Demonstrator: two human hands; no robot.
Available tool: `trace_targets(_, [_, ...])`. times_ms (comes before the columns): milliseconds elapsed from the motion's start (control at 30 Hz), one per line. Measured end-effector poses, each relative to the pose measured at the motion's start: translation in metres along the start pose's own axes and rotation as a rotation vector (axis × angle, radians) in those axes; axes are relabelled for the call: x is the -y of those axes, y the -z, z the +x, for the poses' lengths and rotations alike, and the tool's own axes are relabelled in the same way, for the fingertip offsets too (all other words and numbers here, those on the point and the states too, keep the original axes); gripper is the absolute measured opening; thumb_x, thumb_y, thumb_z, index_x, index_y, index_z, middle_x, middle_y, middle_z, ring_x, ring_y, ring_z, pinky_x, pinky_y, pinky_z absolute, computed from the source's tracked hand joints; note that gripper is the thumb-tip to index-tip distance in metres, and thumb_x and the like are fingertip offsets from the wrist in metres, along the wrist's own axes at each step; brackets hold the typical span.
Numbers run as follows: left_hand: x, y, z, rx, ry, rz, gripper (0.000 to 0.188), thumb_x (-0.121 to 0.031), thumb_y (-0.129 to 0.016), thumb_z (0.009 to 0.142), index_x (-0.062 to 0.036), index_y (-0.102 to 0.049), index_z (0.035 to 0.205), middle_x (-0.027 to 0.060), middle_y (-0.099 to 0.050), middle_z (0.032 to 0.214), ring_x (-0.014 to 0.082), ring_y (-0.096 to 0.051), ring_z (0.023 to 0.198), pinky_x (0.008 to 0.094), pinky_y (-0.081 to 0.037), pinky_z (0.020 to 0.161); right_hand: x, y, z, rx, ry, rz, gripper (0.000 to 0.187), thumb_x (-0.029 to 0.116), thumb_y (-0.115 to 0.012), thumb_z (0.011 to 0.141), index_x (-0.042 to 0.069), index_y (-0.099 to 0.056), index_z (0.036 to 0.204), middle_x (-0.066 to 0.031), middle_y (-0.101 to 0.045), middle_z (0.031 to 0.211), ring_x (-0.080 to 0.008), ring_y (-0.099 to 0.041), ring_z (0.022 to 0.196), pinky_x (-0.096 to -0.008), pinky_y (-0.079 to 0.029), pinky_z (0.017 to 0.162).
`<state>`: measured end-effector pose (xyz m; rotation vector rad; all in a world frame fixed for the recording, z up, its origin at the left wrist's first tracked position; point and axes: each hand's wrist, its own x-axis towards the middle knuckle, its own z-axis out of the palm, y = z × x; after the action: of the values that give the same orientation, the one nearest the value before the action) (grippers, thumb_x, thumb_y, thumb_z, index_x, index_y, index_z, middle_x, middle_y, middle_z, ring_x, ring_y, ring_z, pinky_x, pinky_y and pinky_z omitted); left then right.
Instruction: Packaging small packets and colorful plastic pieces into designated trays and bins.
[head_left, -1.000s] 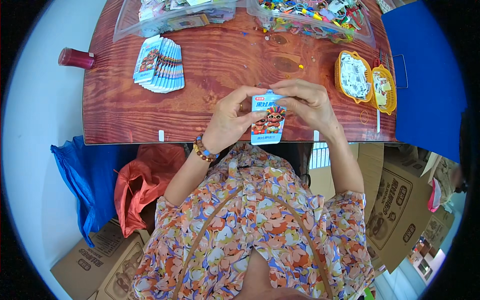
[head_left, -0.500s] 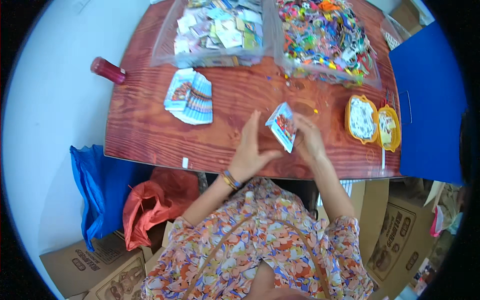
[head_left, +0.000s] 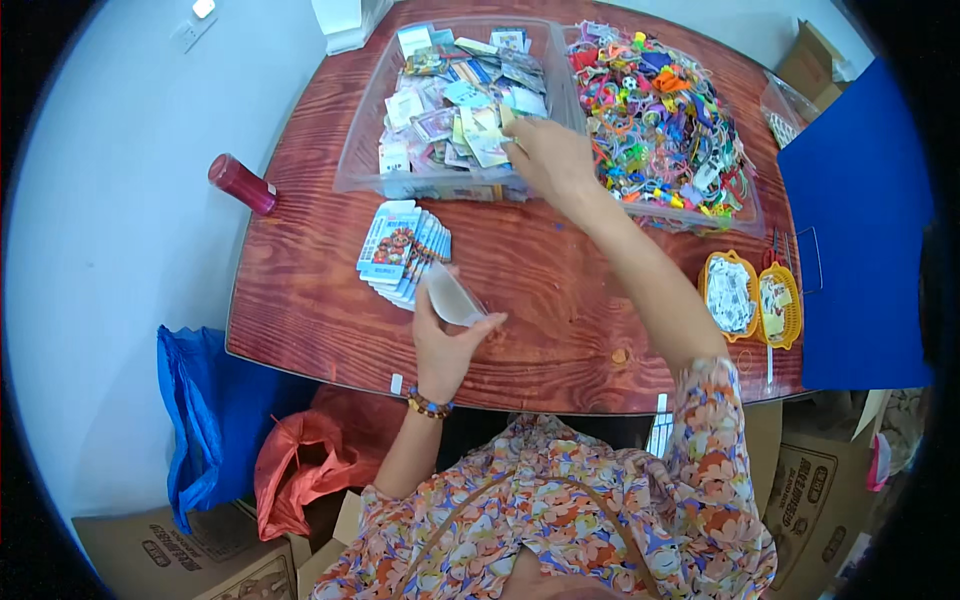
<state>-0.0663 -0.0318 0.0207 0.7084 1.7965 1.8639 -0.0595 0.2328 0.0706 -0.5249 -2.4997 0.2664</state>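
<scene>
My left hand [head_left: 447,345] grips a small cardboard box [head_left: 453,298] between thumb and fingers, with its pale inside turned up. The box is just right of a fanned stack of blue-and-white printed boxes [head_left: 392,243] on the table. My right hand [head_left: 550,158] reaches over the near right corner of a clear plastic bin [head_left: 440,182] heaped with small flat card packets. Its fingers are pinched together at a pale yellow packet [head_left: 484,135], and the fingertips are partly hidden.
A second clear bin [head_left: 690,218] holds colourful cords and trinkets. Two yellow baskets [head_left: 733,331] of small white and cream pieces stand at the right, near a blue board [head_left: 860,230]. A red bottle [head_left: 243,185] stands at the left. Blue [head_left: 205,420] and red bags [head_left: 300,465] hang below the table edge.
My right hand has left the small box and moved up to the packet bin. My left hand has shifted left and now holds the box, tilted with its inside showing.
</scene>
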Motion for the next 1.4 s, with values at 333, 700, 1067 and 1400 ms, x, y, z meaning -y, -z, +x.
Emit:
trace_targets(333, [0.035, 0.009, -0.01, 0.036, -0.059, 0.276, 0.085, -0.017, -0.092, 0.068, -0.0017, -0.047, 0.138, 0.0128, -0.054, 0.123, 0.0248, -0.059, 0.109, 0.037, -0.052, 0.091, -0.045, -0.061, 0.072, 0.331, -0.328, -0.147, 0.028, 0.015, -0.056, 0.089, 0.002, -0.072, 0.107, -0.0205, -0.071, 0.111, -0.0366, -0.069, 0.107, -0.0475, -0.056, 0.088])
trace_targets(700, [0.035, -0.021, 0.009, 0.119, -0.13, 0.422, 0.081, -0.02, -0.09, 0.067, -0.0032, -0.049, 0.135, 0.0151, -0.054, 0.117, 0.032, -0.054, 0.109, 0.0401, -0.047, 0.093, -0.043, 0.069, -0.011, 0.018, -0.335, 0.697, 0.023, 0.024, -0.071, 0.088, 0.002, -0.073, 0.096, -0.0004, -0.069, 0.077, -0.0098, -0.058, 0.06, -0.0269, -0.045, 0.055])
trace_targets(1067, [0.033, -0.059, 0.002, 0.131, -0.335, 0.653, 0.083, -0.019, -0.091, 0.065, -0.0063, -0.05, 0.135, 0.0144, -0.056, 0.117, 0.0331, -0.055, 0.109, 0.0428, -0.048, 0.093, 0.017, 0.09, -0.169, -0.014, -0.393, 0.718, 0.011, -0.001, -0.065, 0.093, -0.002, -0.069, 0.102, 0.0013, -0.067, 0.082, -0.0029, -0.057, 0.076, -0.0206, -0.048, 0.069])
trace_targets(1400, [0.029, -0.078, -0.013, 0.165, -0.474, 0.812, 0.087, -0.02, -0.09, 0.064, -0.0035, -0.046, 0.137, 0.0186, -0.055, 0.118, 0.0396, -0.053, 0.109, 0.048, -0.047, 0.091, 0.028, 0.088, -0.185, 0.097, -0.328, 0.297, 0.015, 0.01, -0.07, 0.089, 0.005, -0.068, 0.103, -0.0056, -0.068, 0.077, -0.0158, -0.065, 0.068, -0.0307, -0.051, 0.059])
